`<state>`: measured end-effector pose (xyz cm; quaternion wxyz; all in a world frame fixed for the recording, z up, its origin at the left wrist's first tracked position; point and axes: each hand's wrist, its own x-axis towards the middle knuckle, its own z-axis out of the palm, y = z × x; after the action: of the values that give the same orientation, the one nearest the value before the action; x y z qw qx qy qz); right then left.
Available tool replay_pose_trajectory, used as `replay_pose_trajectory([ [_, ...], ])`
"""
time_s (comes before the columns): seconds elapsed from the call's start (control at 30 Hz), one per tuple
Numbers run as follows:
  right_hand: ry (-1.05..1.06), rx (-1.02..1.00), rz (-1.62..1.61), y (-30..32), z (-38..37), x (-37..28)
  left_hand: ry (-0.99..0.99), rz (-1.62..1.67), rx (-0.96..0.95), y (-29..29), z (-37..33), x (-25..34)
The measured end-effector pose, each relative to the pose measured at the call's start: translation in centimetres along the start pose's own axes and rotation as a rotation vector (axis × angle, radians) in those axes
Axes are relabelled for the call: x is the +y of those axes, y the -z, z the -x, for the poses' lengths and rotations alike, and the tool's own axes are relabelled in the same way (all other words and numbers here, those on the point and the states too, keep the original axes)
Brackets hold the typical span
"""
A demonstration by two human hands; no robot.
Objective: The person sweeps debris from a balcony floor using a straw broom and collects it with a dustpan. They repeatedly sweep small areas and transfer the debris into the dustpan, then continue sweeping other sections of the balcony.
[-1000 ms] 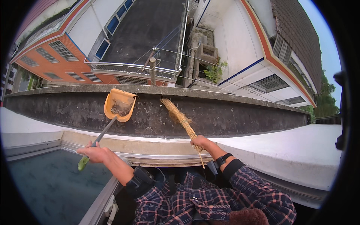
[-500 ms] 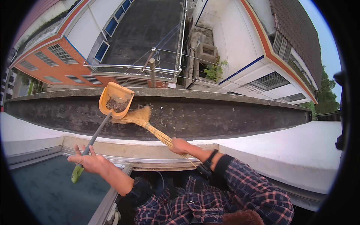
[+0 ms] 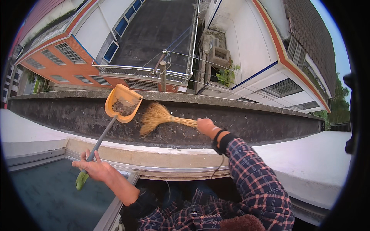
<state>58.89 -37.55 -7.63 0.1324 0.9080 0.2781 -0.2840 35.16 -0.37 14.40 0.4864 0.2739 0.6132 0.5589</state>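
Dustpan (image 3: 123, 96) is hanging beyond the sill (image 3: 185, 157) at left, left hand (image 3: 95, 169) loosely gripping its handle (image 3: 104, 135), apparently tilting it so debris (image 3: 125, 108) is lying nearest; right hand (image 3: 207, 127) is gripping the broom (image 3: 169, 118), bristles (image 3: 153, 117) facing left.

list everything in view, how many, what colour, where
Long-handled dustpan: one, orange, left of centre
Debris: uncounted, brownish, inside dustpan
Straw hand broom: one, tan, right of dustpan
Parapet wall: one, dark grey, across middle
Glass pane: one, greyish, lower left
Utility pole: one, brownish, beyond wall
Buildings: at least two, white and orange, beyond wall
Leafy plant: one, green, beyond wall
Plaid sleeves: two, navy and pink, bottom
Left hand: one, bare, holding dustpan handle
Right hand: one, bare, gripping broom
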Motion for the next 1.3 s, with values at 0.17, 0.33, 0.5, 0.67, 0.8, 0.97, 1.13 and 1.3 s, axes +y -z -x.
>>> replay_pose_trajectory([
  [0.17,-0.086,-0.195,0.042,1.6,5.9,5.4,0.048,0.001,0.016,0.0,0.1,0.4],
  [0.33,-0.074,-0.393,-0.015,6.2,9.0,6.0,0.074,0.005,0.012,0.3,-0.2,0.4],
  [0.5,0.049,-0.318,-0.291,8.8,10.3,4.1,0.063,0.045,-0.001,0.0,0.3,0.7],
  [0.67,0.068,-0.473,-0.715,4.5,7.9,-0.7,0.004,0.069,-0.005,0.1,0.6,1.6],
  [0.8,-0.141,-0.958,-1.169,-2.4,3.7,-6.3,-0.112,0.114,-0.060,0.2,-0.6,1.3],
  [0.97,0.084,-0.627,-0.522,-5.6,-0.5,-5.5,-0.227,0.122,-0.105,-0.1,-1.2,0.9],
  [1.13,-0.087,-0.612,-0.279,-1.9,-0.6,6.2,-0.196,0.079,-0.072,-0.4,-0.4,0.6],
  [1.3,-0.109,-0.586,-0.167,5.1,4.1,12.1,-0.113,0.068,-0.043,0.0,-0.6,0.5],
])
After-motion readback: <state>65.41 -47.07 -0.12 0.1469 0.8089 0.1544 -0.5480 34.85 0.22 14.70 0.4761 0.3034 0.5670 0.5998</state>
